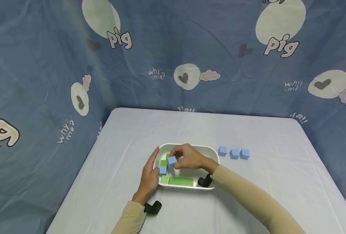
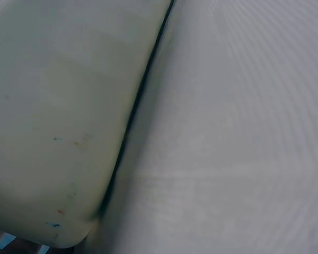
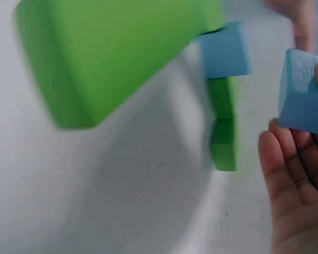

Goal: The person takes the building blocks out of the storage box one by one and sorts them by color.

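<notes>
Head: blue blk [image 1: 171, 161] in R hand [image 1: 187, 157]

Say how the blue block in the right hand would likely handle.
The blue block seems stiff: no dent shows where the right hand pinches it. Its flat faces suggest sliding rather than rolling. Its cube-like shape probably resists tipping.

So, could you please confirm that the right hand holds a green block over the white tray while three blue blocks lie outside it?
Not quite: the head view shows the right hand holding a blue block, not a green one; the rest stands.
</notes>
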The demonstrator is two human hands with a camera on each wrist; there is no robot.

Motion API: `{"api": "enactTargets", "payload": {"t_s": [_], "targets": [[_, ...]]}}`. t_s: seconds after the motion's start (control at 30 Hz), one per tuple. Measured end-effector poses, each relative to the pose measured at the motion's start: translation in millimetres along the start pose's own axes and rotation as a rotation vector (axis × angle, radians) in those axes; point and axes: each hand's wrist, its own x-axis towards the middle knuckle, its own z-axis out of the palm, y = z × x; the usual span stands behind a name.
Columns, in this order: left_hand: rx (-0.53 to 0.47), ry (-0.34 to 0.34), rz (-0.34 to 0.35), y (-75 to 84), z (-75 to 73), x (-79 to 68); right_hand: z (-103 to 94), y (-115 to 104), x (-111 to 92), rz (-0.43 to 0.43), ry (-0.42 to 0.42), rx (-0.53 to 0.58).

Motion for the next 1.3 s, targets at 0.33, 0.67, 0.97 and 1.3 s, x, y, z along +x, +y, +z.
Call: {"api": "enactTargets", "payload": {"t_s": [0.33, 0.67, 0.97, 1.3], "targets": [[0.005, 0.016, 0.007, 0.7, 1.3, -1.0, -30.4, -9.6, -9.7, -0.052, 0.138, 0.142], [0.016, 0.019, 0.013, 3.7, 4.2, -0.8, -60.8, -8.1, -29.3, -0.068, 0.217, 0.24], [-0.003, 0.032, 0.012, 1.9, 5.4, -0.7, -89.6, 0.1, -57.3, -0.017, 0.318, 0.177], [-0.001, 0.026, 0.011, 2.8, 4.6, -0.3, -119.7, 14.0, -99.3, 0.104, 0.448, 0.1]]}}
